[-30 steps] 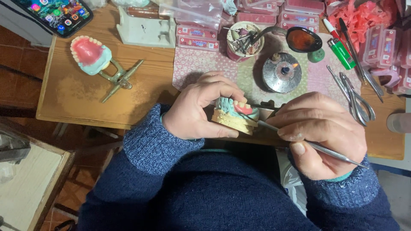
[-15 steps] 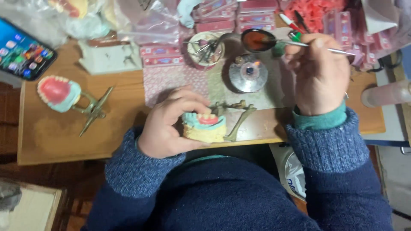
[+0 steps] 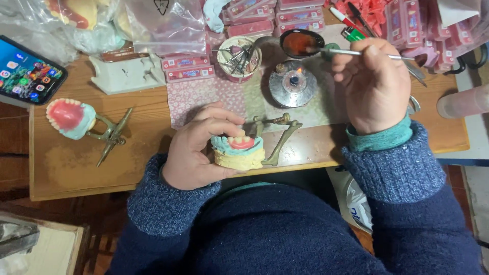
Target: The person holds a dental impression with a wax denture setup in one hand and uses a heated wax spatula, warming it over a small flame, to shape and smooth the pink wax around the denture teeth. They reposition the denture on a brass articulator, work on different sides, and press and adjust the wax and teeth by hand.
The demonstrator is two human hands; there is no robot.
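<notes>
My left hand [image 3: 196, 150] grips a dental model [image 3: 238, 152] of yellow plaster with pink wax and white teeth, mounted on a brass articulator [image 3: 279, 135], at the table's near edge. My right hand [image 3: 374, 86] is raised further back and holds a thin metal wax instrument [image 3: 351, 52]. Its tip reaches a dark spoon-like dish [image 3: 301, 43] of reddish melted wax. A small round metal burner [image 3: 292, 83] with a tiny flame stands just below that dish.
A second denture model on an articulator [image 3: 76, 121] lies at the left. A phone [image 3: 28, 76] sits at the far left. Pink tooth-card boxes [image 3: 186, 69], a tin of tools [image 3: 238, 58], plastic bags [image 3: 163, 23] and a lighter [image 3: 352, 34] crowd the back.
My right hand has lifted the instrument away from the model and carried it back to the wax dish beyond the burner. My left hand keeps holding the model.
</notes>
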